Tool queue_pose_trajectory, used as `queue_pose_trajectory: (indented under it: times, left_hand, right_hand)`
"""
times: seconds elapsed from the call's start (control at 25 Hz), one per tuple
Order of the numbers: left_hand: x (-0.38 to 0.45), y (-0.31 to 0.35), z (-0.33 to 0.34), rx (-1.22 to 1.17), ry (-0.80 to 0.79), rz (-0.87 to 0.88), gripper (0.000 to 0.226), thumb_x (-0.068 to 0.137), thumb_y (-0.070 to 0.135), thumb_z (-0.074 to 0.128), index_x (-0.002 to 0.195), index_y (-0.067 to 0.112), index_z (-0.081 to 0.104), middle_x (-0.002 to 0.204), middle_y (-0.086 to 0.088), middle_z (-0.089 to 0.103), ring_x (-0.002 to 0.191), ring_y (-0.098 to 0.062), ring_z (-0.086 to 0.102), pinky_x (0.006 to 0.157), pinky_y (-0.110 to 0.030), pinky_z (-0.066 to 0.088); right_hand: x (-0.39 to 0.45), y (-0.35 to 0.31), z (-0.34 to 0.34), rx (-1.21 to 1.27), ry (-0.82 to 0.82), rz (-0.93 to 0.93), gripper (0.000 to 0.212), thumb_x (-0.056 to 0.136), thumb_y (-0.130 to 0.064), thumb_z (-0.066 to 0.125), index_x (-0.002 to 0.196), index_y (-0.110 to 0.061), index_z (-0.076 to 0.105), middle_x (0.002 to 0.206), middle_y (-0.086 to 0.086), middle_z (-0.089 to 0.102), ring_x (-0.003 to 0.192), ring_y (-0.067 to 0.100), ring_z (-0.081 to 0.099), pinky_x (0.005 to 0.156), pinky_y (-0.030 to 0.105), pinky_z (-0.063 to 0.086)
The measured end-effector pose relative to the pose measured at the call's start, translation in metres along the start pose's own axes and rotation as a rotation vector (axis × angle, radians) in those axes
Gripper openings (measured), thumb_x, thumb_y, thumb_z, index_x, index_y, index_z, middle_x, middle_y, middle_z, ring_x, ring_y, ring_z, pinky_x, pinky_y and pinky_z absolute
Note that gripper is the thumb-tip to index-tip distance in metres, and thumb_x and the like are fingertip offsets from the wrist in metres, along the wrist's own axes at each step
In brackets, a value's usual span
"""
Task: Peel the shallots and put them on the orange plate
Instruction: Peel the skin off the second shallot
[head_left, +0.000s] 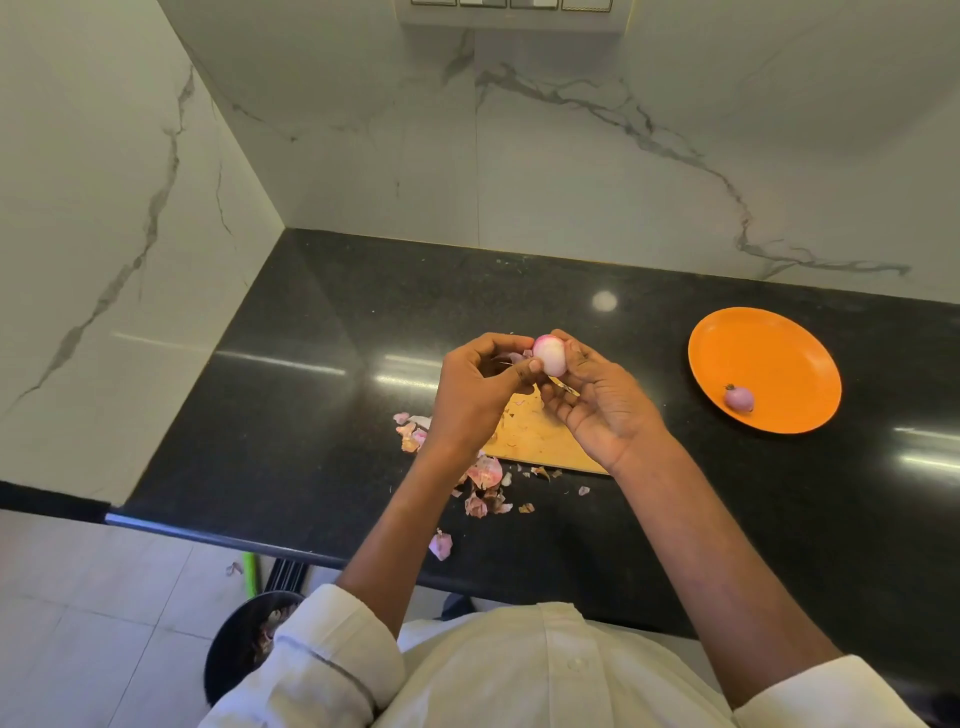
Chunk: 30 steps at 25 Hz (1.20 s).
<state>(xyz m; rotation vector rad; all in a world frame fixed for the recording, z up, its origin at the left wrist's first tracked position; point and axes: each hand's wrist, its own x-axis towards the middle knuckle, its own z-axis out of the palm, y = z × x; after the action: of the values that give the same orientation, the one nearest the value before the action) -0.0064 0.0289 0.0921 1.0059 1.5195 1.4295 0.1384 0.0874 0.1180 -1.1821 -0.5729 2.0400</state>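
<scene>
Sleeves: white, rolled up on both arms, lowest in the view.
Black pan (236, 649): on the floor below the counter edge, with some skins inside it.
Loose skins (483, 475): pink and dry, scattered on the black counter (322, 415) near its front edge and beside the board.
Wooden board (540, 441): flat on the counter, under both hands, partly hidden by them.
Left hand (475, 395): fingers curled, thumb and fingertips closed on the left side of the shallot, where a bit of skin hangs.
Right hand (597, 400): fingers curled around the right side of the shallot; a thin blade shows under the palm, but I cannot tell how it is held.
Shallot in the hands (549, 355): mostly pale and peeled, pink at the top, held above the board between both hands.
Orange plate (769, 343): on the counter to the right, well apart from the hands.
Peeled shallot on the plate (738, 398): purple, lying near the plate's front rim.
</scene>
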Motion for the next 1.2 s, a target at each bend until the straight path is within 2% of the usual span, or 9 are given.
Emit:
queue_pose_trajectory:
  times: [0.16,0.28,0.4,0.56,0.68,0.76,0.88,1.08,1.2]
  left_hand:
    - [0.004,-0.002,-0.003,0.098,-0.015,0.049,0.022,0.098,0.015,0.078,0.120,0.012,0.075,0.105,-0.005,0.077,0.093,-0.024,0.076,0.085,-0.036,0.065]
    - [0.008,0.000,-0.008,0.188,-0.039,0.075,0.022,0.104,0.022,0.072,0.124,0.015,0.073,0.113,0.004,0.076,0.108,-0.011,0.072,0.095,-0.029,0.060]
    - [0.011,0.002,-0.012,0.176,-0.095,0.052,0.031,0.101,0.025,0.075,0.131,0.014,0.072,0.119,0.003,0.078,0.113,-0.009,0.073,0.097,-0.028,0.060]
    - [0.015,0.003,-0.015,0.161,-0.130,0.023,0.028,0.099,0.020,0.078,0.124,0.009,0.075,0.109,-0.004,0.081,0.097,-0.019,0.079,0.084,-0.029,0.063]
    - [0.020,0.007,-0.022,0.237,-0.186,0.035,0.022,0.100,0.018,0.077,0.120,0.008,0.075,0.103,-0.005,0.082,0.091,-0.019,0.080,0.083,-0.035,0.066]
    - [0.022,0.010,-0.019,0.334,-0.171,0.069,0.018,0.095,0.016,0.080,0.111,0.010,0.075,0.096,-0.003,0.081,0.085,-0.019,0.080,0.080,-0.042,0.067]
    - [0.022,0.015,-0.005,0.492,-0.066,0.137,0.017,0.090,0.020,0.083,0.101,0.014,0.072,0.084,0.002,0.076,0.074,-0.015,0.075,0.070,-0.040,0.064]
    - [0.020,0.015,0.010,0.616,0.020,0.180,0.011,0.096,0.025,0.075,0.098,0.017,0.067,0.077,0.003,0.071,0.067,-0.014,0.069,0.063,-0.040,0.061]
    - [0.016,0.015,0.017,0.605,0.096,0.194,0.010,0.100,0.025,0.071,0.099,0.016,0.068,0.077,0.003,0.070,0.067,-0.013,0.069,0.063,-0.039,0.061]
  right_hand:
    - [0.002,0.000,0.001,-0.016,-0.012,-0.026,0.026,0.105,-0.019,0.063,0.128,-0.012,0.072,0.128,0.015,0.072,0.104,0.026,0.070,0.087,0.034,0.061]
    - [0.003,0.000,0.000,-0.202,0.006,-0.122,0.024,0.103,-0.024,0.066,0.125,-0.019,0.076,0.121,0.007,0.076,0.098,0.023,0.075,0.089,0.038,0.060]
    - [0.004,-0.001,-0.002,-0.372,-0.009,-0.229,0.020,0.104,-0.023,0.065,0.118,-0.021,0.080,0.115,0.007,0.078,0.090,0.019,0.070,0.079,0.035,0.056]
    - [0.011,-0.003,-0.002,-0.529,0.007,-0.336,0.018,0.104,-0.020,0.066,0.114,-0.022,0.081,0.103,-0.004,0.079,0.083,0.011,0.068,0.071,0.028,0.056]
    - [0.015,-0.004,-0.004,-0.596,0.010,-0.371,0.017,0.103,-0.017,0.066,0.112,-0.018,0.081,0.102,-0.004,0.079,0.086,0.009,0.070,0.068,0.025,0.056]
    - [0.018,-0.003,-0.005,-0.612,-0.001,-0.373,0.018,0.103,-0.015,0.067,0.112,-0.018,0.082,0.106,-0.001,0.079,0.094,0.015,0.073,0.073,0.031,0.059]
    - [0.023,-0.004,-0.002,-0.626,0.003,-0.406,0.018,0.101,-0.012,0.069,0.111,-0.018,0.082,0.108,0.003,0.080,0.105,0.027,0.074,0.084,0.042,0.062]
    - [0.025,-0.003,-0.003,-0.612,0.013,-0.424,0.018,0.100,-0.010,0.070,0.111,-0.019,0.082,0.107,0.001,0.080,0.106,0.028,0.074,0.090,0.050,0.062]
    - [0.025,-0.002,-0.002,-0.591,0.006,-0.425,0.018,0.100,-0.011,0.070,0.112,-0.019,0.082,0.108,0.000,0.080,0.106,0.027,0.074,0.089,0.048,0.062]
